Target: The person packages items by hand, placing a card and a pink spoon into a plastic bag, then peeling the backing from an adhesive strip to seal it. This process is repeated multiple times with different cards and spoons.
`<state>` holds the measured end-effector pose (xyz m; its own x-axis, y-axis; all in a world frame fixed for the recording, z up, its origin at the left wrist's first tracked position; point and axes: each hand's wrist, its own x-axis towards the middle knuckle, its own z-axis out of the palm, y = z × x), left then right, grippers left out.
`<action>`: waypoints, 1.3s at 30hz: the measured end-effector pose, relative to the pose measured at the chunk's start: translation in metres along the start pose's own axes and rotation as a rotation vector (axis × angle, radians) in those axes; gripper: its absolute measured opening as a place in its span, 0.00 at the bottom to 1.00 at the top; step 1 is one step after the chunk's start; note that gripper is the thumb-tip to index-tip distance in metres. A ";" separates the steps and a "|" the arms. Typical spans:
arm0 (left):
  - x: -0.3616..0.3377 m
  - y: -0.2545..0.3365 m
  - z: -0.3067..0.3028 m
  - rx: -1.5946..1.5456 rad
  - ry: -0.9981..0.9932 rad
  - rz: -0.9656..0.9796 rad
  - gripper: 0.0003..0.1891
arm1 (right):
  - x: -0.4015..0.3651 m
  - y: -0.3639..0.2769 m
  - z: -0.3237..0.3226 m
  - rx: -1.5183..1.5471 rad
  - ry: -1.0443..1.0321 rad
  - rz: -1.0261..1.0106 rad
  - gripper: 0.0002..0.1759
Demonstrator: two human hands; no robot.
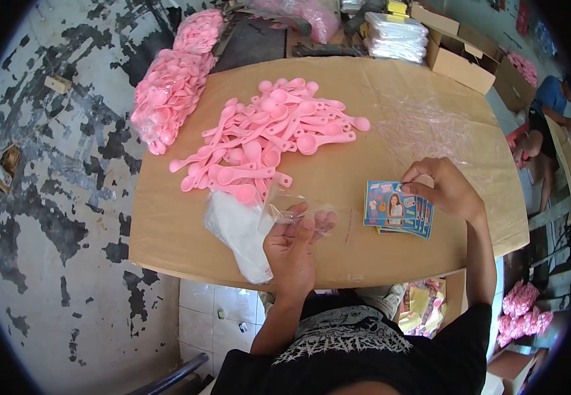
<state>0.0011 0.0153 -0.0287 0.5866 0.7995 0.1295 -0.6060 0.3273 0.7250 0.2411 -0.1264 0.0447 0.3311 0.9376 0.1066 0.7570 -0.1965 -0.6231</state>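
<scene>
My left hand (293, 247) is closed on a clear plastic bag (288, 204), which sticks out past the fingertips. Under and beside that wrist lies a white plastic packet (234, 230) on the brown-covered table. My right hand (440, 187) pinches the top right corner of a blue printed card (384, 204) between thumb and fingers. Below this card, several similar cards (423, 226) lie fanned in a stack. A large heap of pink measuring spoons (272, 125) spreads over the table beyond my left hand.
Bags of pink spoons (170, 92) lie along the table's left edge. Loose clear plastic bags (423, 125) cover the right side. At the back are a stack of packets (396, 38) and an open cardboard box (462, 62). Another person (548, 112) sits at far right.
</scene>
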 end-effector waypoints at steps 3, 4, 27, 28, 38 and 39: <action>0.005 0.003 0.005 -0.074 0.023 -0.020 0.16 | -0.002 -0.007 0.003 -0.120 0.064 0.030 0.06; 0.005 0.004 0.006 -0.072 0.035 -0.030 0.17 | -0.002 -0.007 0.004 -0.164 0.073 0.013 0.05; 0.009 -0.002 0.012 -0.128 0.086 -0.074 0.20 | -0.016 -0.042 0.022 0.075 0.356 -0.037 0.06; 0.008 -0.001 0.014 -0.131 0.094 -0.081 0.20 | -0.016 -0.046 0.029 0.034 0.378 -0.104 0.06; 0.001 0.015 0.017 -0.045 0.143 0.001 0.18 | -0.006 -0.069 0.062 0.126 0.282 -0.187 0.07; 0.001 0.016 0.016 -0.010 0.158 -0.004 0.17 | -0.005 -0.071 0.063 0.118 0.266 -0.199 0.07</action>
<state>0.0004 0.0131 -0.0056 0.4973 0.8674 0.0178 -0.6095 0.3347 0.7187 0.1504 -0.0992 0.0397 0.3305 0.8433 0.4238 0.7563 0.0319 -0.6534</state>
